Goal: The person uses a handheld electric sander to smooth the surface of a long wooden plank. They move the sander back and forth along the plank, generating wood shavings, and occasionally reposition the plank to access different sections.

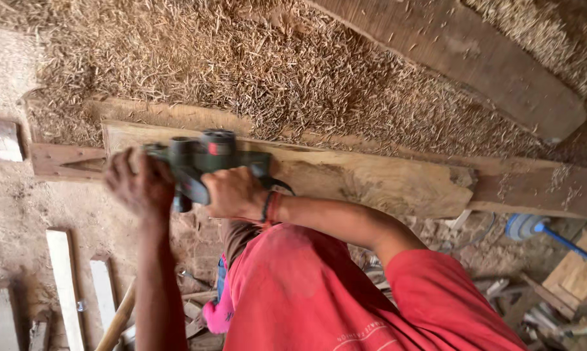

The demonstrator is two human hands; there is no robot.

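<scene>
Both your hands are on the dark green electric hand planer [206, 159], which sits on the long pale rough-sawn wooden plank [371, 179] near its end at nine o'clock. Your right hand [235, 193] is wrapped tight around the rear handle, fingers fully closed on it. Your left hand [139, 183] covers the planer's end toward nine o'clock, fingers curled over it, though you cannot tell from here exactly how firmly they grip.

The planer rides close to the plank's end. If you run it off that end with weight on the leading hand, it may tip and gouge the wood, or drop toward your legs at six o'clock.

The black power cord [282, 186] leaves the planer just by your right wrist, beside the red and black wristbands [271, 207]. It could snag on the plank's edge or get pulled under the tool if it slackens.

The plank looks uneven, with a ragged broken end toward three o'clock, resting on the longer dark wooden beam [534, 188]. I see no clamp, so it may shift under a push.

Thick straw-coloured wood shavings [293, 71] heap up at twelve o'clock, touching the plank's far edge. They could hide grit or slide underfoot. Your bare forearm is close to the tool.
</scene>
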